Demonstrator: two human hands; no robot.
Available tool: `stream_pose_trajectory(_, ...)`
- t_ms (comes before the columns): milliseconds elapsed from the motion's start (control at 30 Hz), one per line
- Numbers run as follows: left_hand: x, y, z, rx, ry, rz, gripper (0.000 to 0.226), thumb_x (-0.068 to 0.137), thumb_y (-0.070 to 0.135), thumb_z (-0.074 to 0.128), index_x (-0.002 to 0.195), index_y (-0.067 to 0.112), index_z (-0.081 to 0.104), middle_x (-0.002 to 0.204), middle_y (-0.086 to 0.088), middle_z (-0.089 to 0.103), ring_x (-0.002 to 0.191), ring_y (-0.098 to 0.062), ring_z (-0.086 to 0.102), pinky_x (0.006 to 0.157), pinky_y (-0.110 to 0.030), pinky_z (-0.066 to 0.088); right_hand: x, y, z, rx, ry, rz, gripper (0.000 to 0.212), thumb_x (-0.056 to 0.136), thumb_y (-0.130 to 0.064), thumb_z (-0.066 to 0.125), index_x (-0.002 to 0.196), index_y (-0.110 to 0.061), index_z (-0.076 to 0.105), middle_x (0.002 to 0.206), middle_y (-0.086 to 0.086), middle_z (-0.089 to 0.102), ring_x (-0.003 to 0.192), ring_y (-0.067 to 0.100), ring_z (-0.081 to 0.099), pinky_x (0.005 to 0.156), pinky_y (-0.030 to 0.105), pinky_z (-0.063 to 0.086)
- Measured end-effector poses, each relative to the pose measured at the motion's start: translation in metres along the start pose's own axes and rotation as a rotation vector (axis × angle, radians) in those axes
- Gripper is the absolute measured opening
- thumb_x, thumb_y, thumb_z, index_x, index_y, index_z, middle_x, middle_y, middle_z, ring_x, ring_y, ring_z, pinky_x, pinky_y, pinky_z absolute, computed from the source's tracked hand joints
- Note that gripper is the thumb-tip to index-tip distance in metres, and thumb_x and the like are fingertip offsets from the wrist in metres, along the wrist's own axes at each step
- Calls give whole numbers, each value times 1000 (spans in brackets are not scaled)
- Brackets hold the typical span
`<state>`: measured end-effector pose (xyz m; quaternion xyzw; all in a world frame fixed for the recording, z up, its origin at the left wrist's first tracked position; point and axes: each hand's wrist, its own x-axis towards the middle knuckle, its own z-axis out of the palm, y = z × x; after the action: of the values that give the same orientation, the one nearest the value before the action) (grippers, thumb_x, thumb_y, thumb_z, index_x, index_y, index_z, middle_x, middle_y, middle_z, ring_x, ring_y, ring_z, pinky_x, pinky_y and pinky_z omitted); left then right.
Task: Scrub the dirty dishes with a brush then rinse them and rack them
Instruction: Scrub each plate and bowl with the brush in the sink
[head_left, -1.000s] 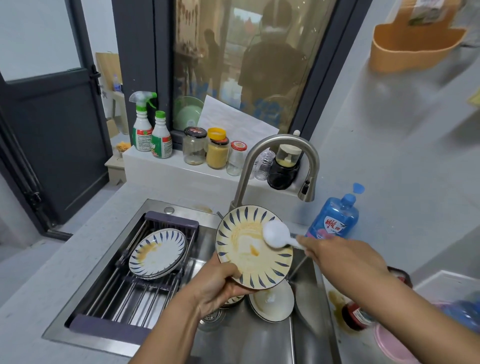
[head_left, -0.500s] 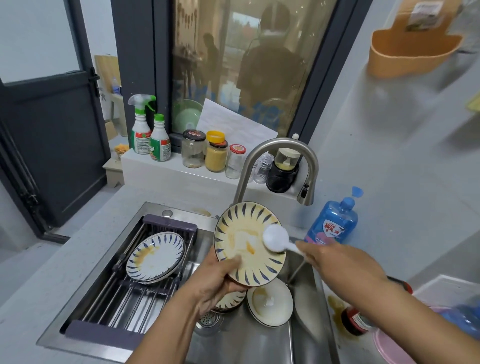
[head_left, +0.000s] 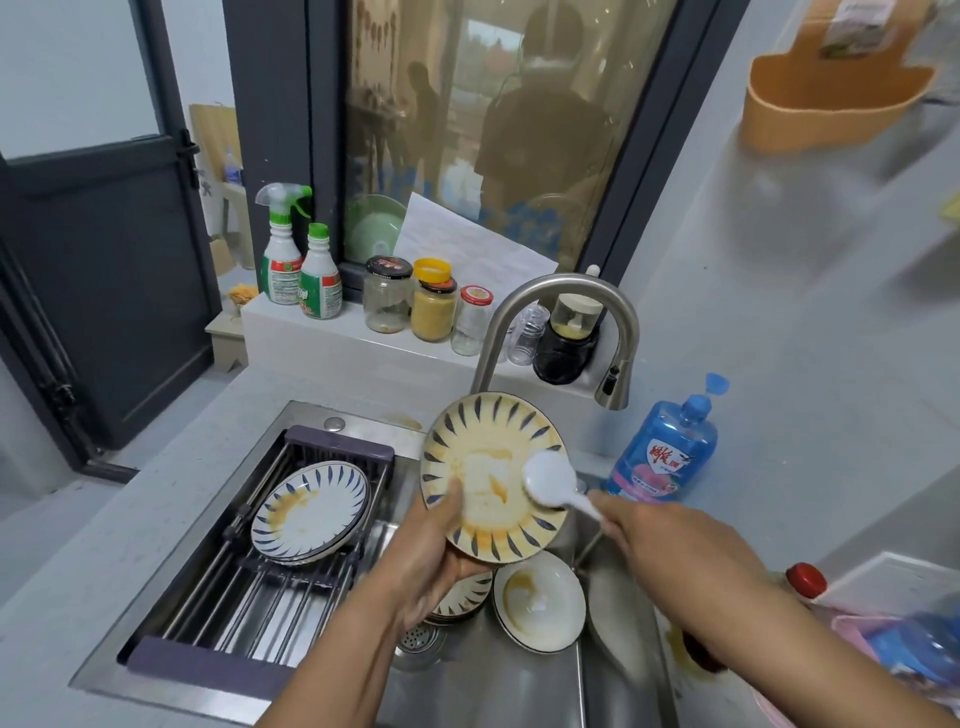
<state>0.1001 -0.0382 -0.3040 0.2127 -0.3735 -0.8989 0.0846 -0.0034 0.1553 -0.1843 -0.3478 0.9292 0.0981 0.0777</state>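
My left hand (head_left: 436, 556) holds a yellow-stained plate with dark blue rim strokes (head_left: 483, 457) tilted up over the sink, thumb on its face. My right hand (head_left: 670, 540) grips the handle of a white brush (head_left: 550, 480), whose round head presses on the plate's right side. A stained blue-striped plate (head_left: 311, 512) lies on the rack (head_left: 249, 587) across the sink's left half. Under the held plate sit a white bowl (head_left: 540, 603) and more striped dishes (head_left: 462, 603) in the sink (head_left: 493, 675).
The curved faucet (head_left: 561, 312) arches over the plate. A blue dish soap bottle (head_left: 665, 447) stands at the right. Jars and spray bottles (head_left: 296, 265) line the ledge behind. A red-capped bottle (head_left: 805, 582) and pink container (head_left: 872, 639) sit at the right.
The brush head has slid down and rightward over the plate's face. The plate stays tilted in my left hand; the camera view shifted slightly.
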Motion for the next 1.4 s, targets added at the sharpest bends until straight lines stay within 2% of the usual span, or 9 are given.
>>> stream_pose_trajectory(167, -2, -6, 7, 71, -103, -109, 55, 93, -21, 41, 140, 7, 48, 127, -20, 69, 111, -43, 69, 79, -62, 59, 19, -21, -13, 41, 96, -84, 50, 108, -31, 36, 148, -54, 18, 122, 2, 61, 108, 30, 61, 87, 43, 53)
stream_pose_trajectory(300, -8, -5, 1, 72, -124, -131, 50, 93, -23, 45, 135, 4, 51, 121, -22, 72, 105, -42, 72, 71, -54, 62, 17, -31, -10, 21, 54, -228, 49, 109, -43, 31, 149, -59, 9, 122, -1, 58, 109, 28, 60, 84, 41, 52)
stream_pose_trajectory(433, -10, -6, -3, 52, -80, -87, 48, 95, -19, 49, 136, 4, 50, 121, -20, 72, 106, -41, 72, 75, -57, 61, 14, -18, -14, -88, 100, -83, 66, 104, -22, 45, 152, -51, 9, 120, 3, 54, 111, 32, 60, 83, 40, 51)
stream_pose_trajectory(633, -2, 2, -6, -108, -8, 16, 54, 90, 12, 64, 142, 9, 48, 128, -19, 69, 114, -41, 68, 86, -62, 58, -4, -6, -9, 94, -94, -61, 33, 105, -36, 38, 134, -53, 38, 117, -4, 64, 105, 23, 62, 89, 41, 53)
stream_pose_trajectory(800, -7, 1, -9, -266, -152, -92, 57, 77, -18, 54, 133, -20, 44, 124, -39, 62, 109, -57, 64, 73, -61, 60, -1, -23, -9, 264, -268, -206, 24, 105, -46, 40, 127, -44, 50, 112, -6, 67, 106, 18, 61, 96, 43, 50)
stream_pose_trajectory(933, -16, 5, -6, -372, -204, -151, 53, 67, -16, 47, 120, -20, 47, 111, -40, 63, 96, -56, 69, 68, -59, 61, -4, -26, -11, 322, -264, -215, 25, 104, -49, 41, 125, -62, 45, 119, -9, 67, 108, 13, 61, 98, 40, 50)
stream_pose_trajectory(1100, -15, 6, -7, -398, -167, -144, 40, 90, 12, 59, 122, -11, 60, 115, -34, 67, 102, -49, 69, 80, -66, 58, -6, -32, -19, 249, -192, -209, 30, 105, -52, 39, 133, -61, 41, 126, -15, 63, 116, 13, 58, 98, 39, 49)
stream_pose_trajectory(1200, -8, 7, -11, -351, -189, -162, 90, 93, 76, 32, 127, 1, 70, 135, -30, 61, 125, -48, 60, 99, -69, 48, -7, -40, -23, 196, -152, -222, 34, 105, -53, 36, 138, -61, 36, 130, -15, 62, 121, 15, 55, 97, 40, 49)
stream_pose_trajectory(1400, -5, 2, -3, -348, -282, -122, 109, 78, 88, 38, 147, 5, 50, 147, -26, 52, 132, -43, 55, 114, -69, 31, 6, -57, -13, 302, -94, -198, 42, 105, -54, 35, 146, -58, 31, 139, -12, 59, 128, 21, 53, 99, 37, 47)
